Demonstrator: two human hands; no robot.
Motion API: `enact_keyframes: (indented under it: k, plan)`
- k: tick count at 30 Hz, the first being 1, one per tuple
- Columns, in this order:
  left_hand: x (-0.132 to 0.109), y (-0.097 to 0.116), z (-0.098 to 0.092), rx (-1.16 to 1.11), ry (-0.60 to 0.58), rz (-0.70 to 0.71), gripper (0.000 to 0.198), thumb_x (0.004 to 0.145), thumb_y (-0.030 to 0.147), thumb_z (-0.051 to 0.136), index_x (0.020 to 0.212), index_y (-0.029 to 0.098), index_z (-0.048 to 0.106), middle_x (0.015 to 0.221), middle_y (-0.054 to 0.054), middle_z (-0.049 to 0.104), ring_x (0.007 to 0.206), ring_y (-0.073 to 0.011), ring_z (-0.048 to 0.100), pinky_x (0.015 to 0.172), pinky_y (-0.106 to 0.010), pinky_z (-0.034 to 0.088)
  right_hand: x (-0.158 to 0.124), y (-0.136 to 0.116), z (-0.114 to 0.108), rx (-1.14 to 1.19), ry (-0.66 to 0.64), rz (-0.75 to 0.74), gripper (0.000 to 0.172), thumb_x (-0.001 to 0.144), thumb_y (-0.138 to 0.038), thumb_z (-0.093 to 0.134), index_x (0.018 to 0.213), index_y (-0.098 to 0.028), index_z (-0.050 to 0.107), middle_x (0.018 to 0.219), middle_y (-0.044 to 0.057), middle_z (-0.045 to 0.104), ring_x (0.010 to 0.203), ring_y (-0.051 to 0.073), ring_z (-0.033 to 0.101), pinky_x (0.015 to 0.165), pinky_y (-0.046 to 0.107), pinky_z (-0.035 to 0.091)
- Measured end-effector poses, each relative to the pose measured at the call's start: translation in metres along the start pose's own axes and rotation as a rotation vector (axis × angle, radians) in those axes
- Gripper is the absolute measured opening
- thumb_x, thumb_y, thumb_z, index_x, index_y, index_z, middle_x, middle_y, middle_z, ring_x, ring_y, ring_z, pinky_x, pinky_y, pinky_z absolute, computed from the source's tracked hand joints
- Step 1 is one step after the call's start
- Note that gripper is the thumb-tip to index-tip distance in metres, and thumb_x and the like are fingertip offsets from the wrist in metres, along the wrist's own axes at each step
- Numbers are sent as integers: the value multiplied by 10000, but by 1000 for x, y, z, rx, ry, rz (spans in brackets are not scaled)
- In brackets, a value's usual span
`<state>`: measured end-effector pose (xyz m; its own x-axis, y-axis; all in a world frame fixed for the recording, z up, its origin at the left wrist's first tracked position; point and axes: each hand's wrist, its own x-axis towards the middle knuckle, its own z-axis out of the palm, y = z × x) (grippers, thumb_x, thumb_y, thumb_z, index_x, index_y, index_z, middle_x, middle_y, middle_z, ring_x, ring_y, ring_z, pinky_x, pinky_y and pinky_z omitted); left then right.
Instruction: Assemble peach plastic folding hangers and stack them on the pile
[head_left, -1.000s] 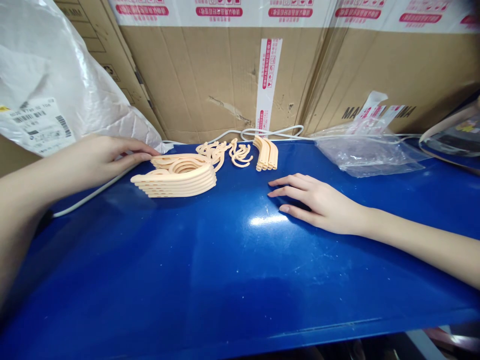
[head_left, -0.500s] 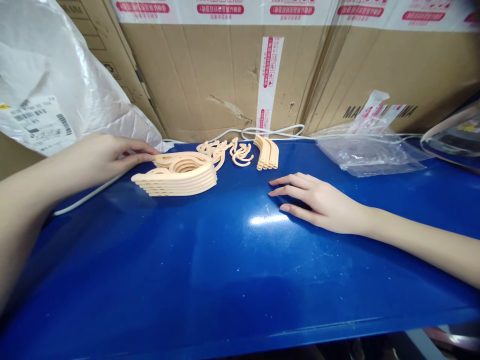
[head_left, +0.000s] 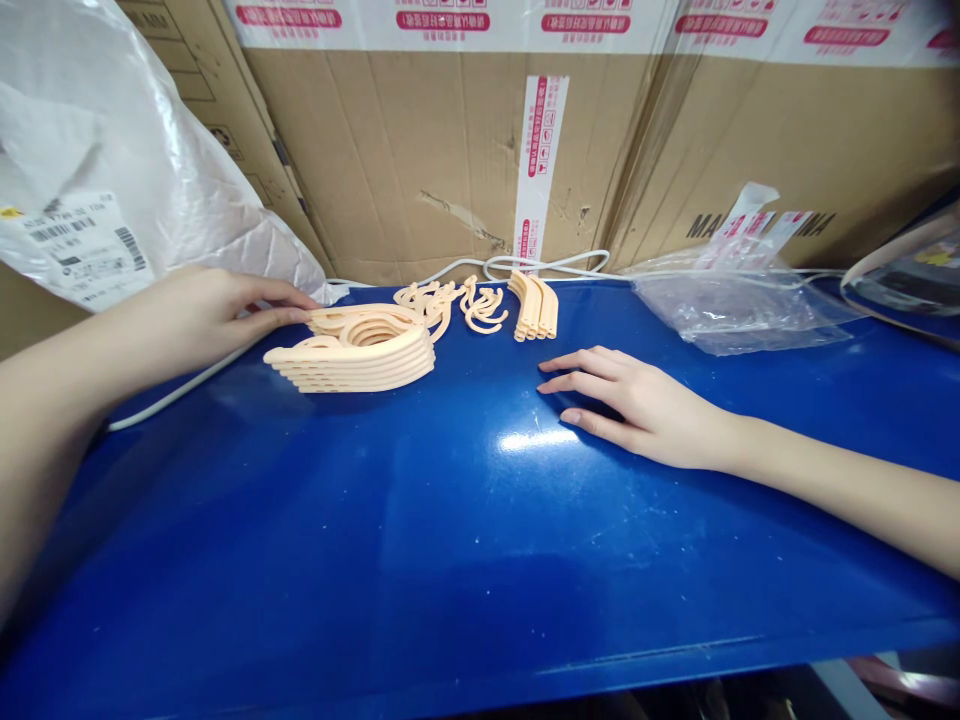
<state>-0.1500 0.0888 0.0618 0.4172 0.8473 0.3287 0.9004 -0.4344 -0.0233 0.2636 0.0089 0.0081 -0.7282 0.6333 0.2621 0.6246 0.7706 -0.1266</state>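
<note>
A stack of several peach plastic hanger bodies (head_left: 360, 358) lies on the blue table (head_left: 450, 520) at the left rear. My left hand (head_left: 210, 315) reaches in from the left, fingers stretched flat, fingertips touching the stack's back edge. My right hand (head_left: 637, 405) rests palm down on the table, fingers spread, holding nothing, right of the stack. Behind the stack lie a pile of peach hooks (head_left: 450, 300) and a bundle of short curved peach bars (head_left: 534, 308).
Taped cardboard boxes (head_left: 465, 140) wall off the back. A white plastic bag with a label (head_left: 90, 180) sits at the left, clear plastic bags (head_left: 735, 300) at the right rear. A white cable (head_left: 180, 390) runs along the table's back.
</note>
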Motion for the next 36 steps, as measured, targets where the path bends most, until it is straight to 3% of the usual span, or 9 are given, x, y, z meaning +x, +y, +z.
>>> enact_keyframes:
  k: [9,13,17,21,23,25,28,31,36]
  plan:
    - [-1,24,-15,19,-108,-121,1124,634,982,84,1069,163,718,1054,-41,740,857,-222,655,809,-334,481,-1,1,0,-3,-5,5,347,991,-381,429,1226,-197,605,1341,90,564,1174,226,550,1005,422,427]
    - [0,29,-22,72,-130,-190,1028,719,900,107,1122,161,696,1042,-17,724,890,-221,646,862,-334,463,-1,1,-1,-2,-8,8,348,990,-384,431,1227,-198,606,1343,88,563,1180,226,546,1006,424,426]
    - [-3,35,-25,86,20,-67,775,878,701,175,1185,168,646,1098,-7,673,980,-229,615,932,-390,432,0,0,-2,0,-6,8,343,988,-377,432,1228,-203,604,1342,91,565,1181,231,549,1003,435,432]
    - [-9,77,-25,-35,218,187,495,975,476,323,1253,155,577,1214,-64,624,1153,-241,540,1047,-406,383,1,-1,-3,6,-11,7,335,986,-370,430,1223,-211,604,1342,100,565,1181,242,553,997,448,441]
    - [-14,110,-20,-129,243,283,386,987,356,383,1266,160,564,1265,-80,616,1210,-226,532,1079,-370,384,2,-1,-3,7,-7,9,331,984,-368,432,1219,-212,606,1337,103,569,1171,245,560,991,454,447]
    - [-20,142,-10,-141,184,450,362,994,298,379,1290,173,546,1317,-74,603,1265,-211,515,1109,-364,380,2,-1,-3,5,0,8,328,980,-363,441,1219,-213,607,1334,104,571,1161,246,566,986,455,450]
    - [-24,175,10,-102,82,561,395,1003,261,375,1346,113,504,1383,-109,563,1306,-226,495,1122,-379,387,2,-1,-4,-4,3,2,329,974,-362,450,1221,-208,606,1332,109,568,1158,245,567,986,443,449]
    - [-21,187,30,-88,0,539,442,1000,275,399,1373,51,479,1422,-158,518,1332,-270,469,1119,-405,390,2,0,-5,-12,-6,2,333,978,-365,442,1218,-201,606,1332,114,564,1158,242,563,989,431,440]
    - [-11,183,49,-160,-101,370,476,1003,351,398,1376,68,484,1436,-146,505,1318,-271,480,1104,-429,403,2,0,-3,-30,-11,16,336,990,-377,421,1228,-213,593,1345,97,560,1177,233,549,974,427,428]
